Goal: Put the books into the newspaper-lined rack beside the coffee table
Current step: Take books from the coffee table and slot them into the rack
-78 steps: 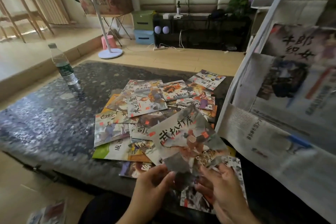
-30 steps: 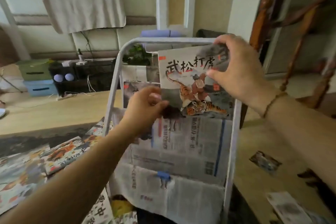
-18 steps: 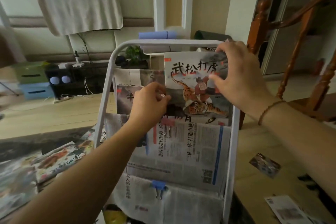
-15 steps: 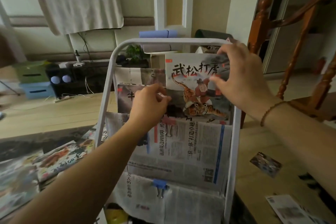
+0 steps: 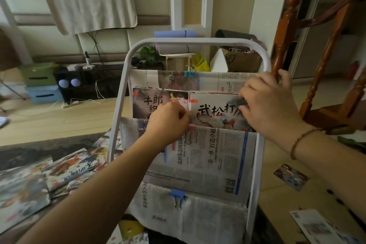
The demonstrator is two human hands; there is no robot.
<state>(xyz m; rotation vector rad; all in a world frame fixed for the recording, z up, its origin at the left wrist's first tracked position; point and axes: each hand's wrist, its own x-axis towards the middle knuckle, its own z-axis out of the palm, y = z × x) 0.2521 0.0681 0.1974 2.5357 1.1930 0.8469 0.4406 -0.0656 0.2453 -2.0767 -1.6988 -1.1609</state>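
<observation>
Right book (image 5: 215,111), rack's 12 o'clock pocket: 武松打, last character hidden.
Left book (image 5: 153,102): 牛郎.
Newspaper (image 5: 213,156), 6 o'clock: 三位一体.

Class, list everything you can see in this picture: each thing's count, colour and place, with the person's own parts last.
White metal rack: one, centre.
Newspaper lining: grey-white, over the rack's tiers.
Tiger-cover book: one, upper pocket, right.
Grey-cover book: one, upper pocket, left.
Binder clips: teal top, pink middle, blue lower.
Loose picture books: several, dark table, lower left.
Wooden banister: brown, right.
Beige cloth: one, wall.
Left hand: at pink clip.
Right hand: holding tiger-cover book.
</observation>
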